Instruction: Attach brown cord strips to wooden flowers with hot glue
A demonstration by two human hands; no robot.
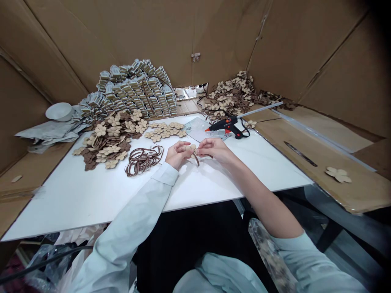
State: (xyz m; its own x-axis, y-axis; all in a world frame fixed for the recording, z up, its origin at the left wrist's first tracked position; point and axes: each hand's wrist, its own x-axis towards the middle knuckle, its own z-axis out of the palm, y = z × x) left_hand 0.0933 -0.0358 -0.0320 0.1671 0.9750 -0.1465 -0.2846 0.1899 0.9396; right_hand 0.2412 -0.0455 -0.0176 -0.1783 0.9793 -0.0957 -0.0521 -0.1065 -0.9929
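Over the middle of the white board [244,175], my left hand [178,154] pinches a beige flower piece [192,147]. My right hand [214,149] meets it from the right, its fingers closed on a brown strip [196,159] that hangs below the flower. Another short end of the strip sticks out under the right fingers. A coil of brown strips [143,160] lies left of my left hand. Behind my hands are flat beige flowers [166,131] and a black and orange glue gun [227,127] resting on a clear sheet.
A heap of beige and brown flowers [106,138] covers the board's left side. Behind it rise stacked small packets [137,91], with a white bowl [59,111] at left. More flowers [232,95] are piled back right. Cardboard at right holds a blade-like strip [300,154] and a flower [338,174].
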